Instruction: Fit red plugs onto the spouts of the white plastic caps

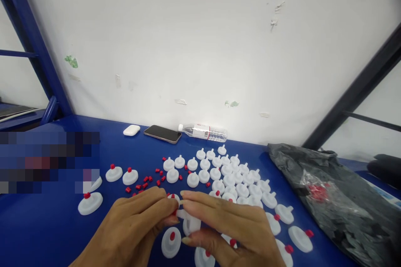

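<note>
Both hands meet low in the middle of the head view. My left hand [134,217] pinches a small red cap [174,212], mostly covered by its fingertips. Between the thumb and fingers of my right hand [232,221] is a white plastic disc with a spout [191,224], its spout turned left against the red cap. How far the cap sits over the spout is hidden. Just below lies a white disc with a red cap on its spout [171,243]. Loose red caps [145,184] are scattered beyond my left hand, and several uncapped white discs [230,180] stand behind my right.
A water bottle [203,132], a phone [163,133] and a white case [131,130] lie along the wall. On the right is a dark plastic bag [282,158] with a clear bag of red pieces [319,192]. Capped discs [90,204] stand left on the blue table [40,225].
</note>
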`<action>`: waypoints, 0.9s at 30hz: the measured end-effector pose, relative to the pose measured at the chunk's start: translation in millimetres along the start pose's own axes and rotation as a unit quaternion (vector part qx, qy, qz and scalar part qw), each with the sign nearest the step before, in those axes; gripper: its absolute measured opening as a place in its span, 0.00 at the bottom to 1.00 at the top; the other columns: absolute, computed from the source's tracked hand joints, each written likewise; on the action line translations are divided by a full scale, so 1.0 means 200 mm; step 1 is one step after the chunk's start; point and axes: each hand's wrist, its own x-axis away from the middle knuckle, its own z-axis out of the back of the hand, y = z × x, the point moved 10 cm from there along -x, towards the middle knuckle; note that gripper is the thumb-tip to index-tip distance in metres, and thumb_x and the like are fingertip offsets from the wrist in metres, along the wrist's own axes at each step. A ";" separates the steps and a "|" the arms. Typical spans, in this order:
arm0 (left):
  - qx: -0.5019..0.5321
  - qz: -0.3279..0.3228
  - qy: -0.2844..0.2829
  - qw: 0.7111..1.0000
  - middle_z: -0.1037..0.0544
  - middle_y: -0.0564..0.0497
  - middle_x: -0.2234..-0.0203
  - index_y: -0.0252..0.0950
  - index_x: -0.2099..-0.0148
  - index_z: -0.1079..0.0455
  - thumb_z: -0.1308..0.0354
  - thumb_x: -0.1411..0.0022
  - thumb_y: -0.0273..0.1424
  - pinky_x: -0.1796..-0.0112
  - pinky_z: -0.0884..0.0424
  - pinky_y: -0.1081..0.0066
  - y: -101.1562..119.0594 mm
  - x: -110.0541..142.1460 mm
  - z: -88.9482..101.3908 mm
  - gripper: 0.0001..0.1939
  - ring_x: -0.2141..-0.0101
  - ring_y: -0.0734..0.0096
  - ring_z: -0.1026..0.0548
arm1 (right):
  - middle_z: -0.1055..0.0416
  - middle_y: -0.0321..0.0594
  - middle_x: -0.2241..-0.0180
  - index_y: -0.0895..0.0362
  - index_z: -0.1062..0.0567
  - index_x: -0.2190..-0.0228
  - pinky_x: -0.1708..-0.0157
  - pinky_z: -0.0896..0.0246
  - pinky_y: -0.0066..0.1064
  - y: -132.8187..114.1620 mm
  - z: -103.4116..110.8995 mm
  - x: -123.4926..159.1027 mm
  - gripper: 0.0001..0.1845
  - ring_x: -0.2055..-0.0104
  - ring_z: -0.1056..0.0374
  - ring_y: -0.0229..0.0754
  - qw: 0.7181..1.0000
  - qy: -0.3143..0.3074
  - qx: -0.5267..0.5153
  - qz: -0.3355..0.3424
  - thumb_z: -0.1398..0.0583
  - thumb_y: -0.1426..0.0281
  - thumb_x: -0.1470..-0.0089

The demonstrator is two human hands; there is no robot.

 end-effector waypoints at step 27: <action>-0.225 0.081 -0.027 0.971 0.18 0.48 0.64 0.43 0.58 0.20 0.54 0.26 0.35 0.67 0.25 0.61 -0.25 -0.01 0.01 0.19 0.63 0.54 0.21 | 0.23 0.37 0.58 0.46 0.23 0.57 0.60 0.27 0.35 0.21 0.10 0.03 0.07 0.57 0.23 0.45 0.947 0.081 0.286 -0.121 0.39 0.71 0.33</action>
